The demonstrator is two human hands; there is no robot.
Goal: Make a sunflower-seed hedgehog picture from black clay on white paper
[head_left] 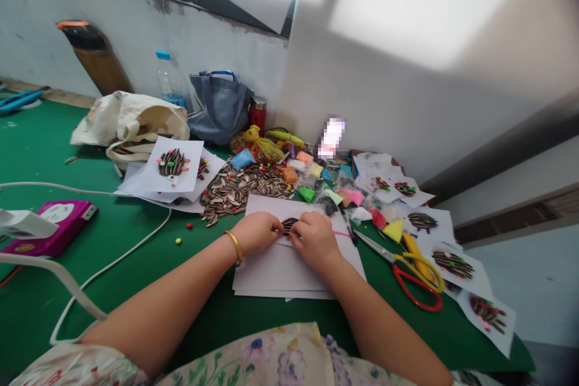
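Left hand (256,233) and right hand (315,243) found together, fingers closed on dark striped sunflower seeds (289,225) (small cluster) lying on a white paper sheet (271,271) atop the green work mat (253,319).

- Paper sheet (271,271) on worktable (45,157)
- Sunflower seed heap (239,190) just behind sheet
- Scissors (409,271) right of sheet
- Seed-picture cards (452,265) right of scissors
- Canvas tote (131,120) behind seeds, left

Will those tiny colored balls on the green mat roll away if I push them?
Probably yes: the little red ball looks round, and the green mat looks smooth. It's tiny, so it's likely very light too. It might be soft clay, but I can't tell.
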